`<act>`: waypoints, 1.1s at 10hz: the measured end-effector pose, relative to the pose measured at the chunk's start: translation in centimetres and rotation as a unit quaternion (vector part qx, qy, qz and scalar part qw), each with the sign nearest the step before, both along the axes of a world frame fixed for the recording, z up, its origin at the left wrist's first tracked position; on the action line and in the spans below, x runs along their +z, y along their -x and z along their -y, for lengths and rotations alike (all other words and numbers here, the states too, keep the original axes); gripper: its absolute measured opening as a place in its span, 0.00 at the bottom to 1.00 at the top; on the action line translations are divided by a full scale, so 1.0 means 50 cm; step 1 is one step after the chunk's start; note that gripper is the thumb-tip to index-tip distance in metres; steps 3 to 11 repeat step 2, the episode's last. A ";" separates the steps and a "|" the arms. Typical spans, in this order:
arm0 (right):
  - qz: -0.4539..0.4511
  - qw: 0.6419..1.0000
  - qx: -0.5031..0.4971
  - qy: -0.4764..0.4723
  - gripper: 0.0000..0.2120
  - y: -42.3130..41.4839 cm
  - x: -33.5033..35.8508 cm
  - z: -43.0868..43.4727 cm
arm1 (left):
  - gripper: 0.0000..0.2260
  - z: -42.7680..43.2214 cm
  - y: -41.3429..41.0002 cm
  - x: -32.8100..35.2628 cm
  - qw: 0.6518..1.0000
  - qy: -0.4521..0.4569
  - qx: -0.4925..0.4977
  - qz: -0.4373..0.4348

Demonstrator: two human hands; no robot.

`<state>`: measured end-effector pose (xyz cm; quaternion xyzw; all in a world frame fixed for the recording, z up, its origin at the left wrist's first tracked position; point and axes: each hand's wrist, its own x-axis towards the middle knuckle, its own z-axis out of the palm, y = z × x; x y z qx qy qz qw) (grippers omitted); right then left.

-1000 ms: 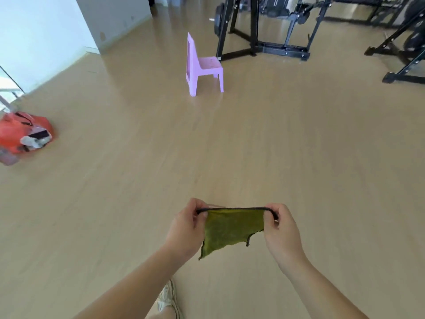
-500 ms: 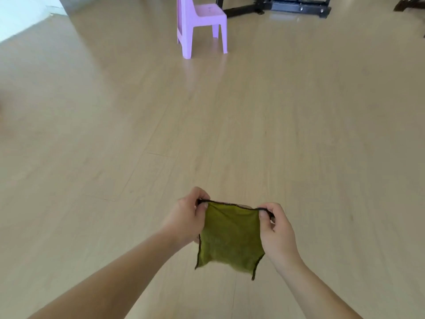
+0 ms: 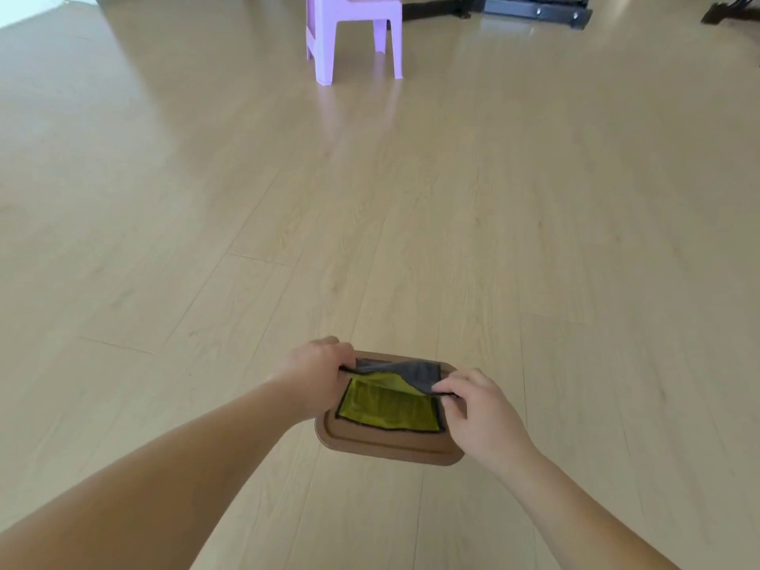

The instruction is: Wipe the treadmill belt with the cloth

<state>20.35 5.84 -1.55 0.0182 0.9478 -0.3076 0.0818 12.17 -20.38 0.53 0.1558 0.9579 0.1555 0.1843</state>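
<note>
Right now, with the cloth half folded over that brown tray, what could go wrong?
1. The left hand and right hand pinch the cloth only along its far edge, so the grey flap could slip and unfold.
2. The brown tray seems to sit loose on the smooth floor. Tugging the cloth might slide it.
3. No treadmill is in view. The purple chair and black frame base ahead could trip you.

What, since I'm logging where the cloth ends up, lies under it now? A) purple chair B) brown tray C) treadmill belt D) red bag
B: the cloth lies on the brown tray, with the left hand and right hand gripping its upper edge.
</note>
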 end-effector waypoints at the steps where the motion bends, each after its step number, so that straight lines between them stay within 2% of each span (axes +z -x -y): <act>1: 0.091 0.986 0.052 -0.128 0.12 -0.010 -0.011 -0.017 | 0.14 0.014 -0.016 -0.026 0.988 0.120 -0.091 0.031; 2: 0.114 0.984 0.050 -0.127 0.17 0.000 -0.001 -0.019 | 0.15 0.005 -0.023 -0.011 0.989 0.105 -0.100 0.006; 11: 0.114 0.984 0.050 -0.127 0.17 0.000 -0.001 -0.019 | 0.15 0.005 -0.023 -0.011 0.989 0.105 -0.100 0.006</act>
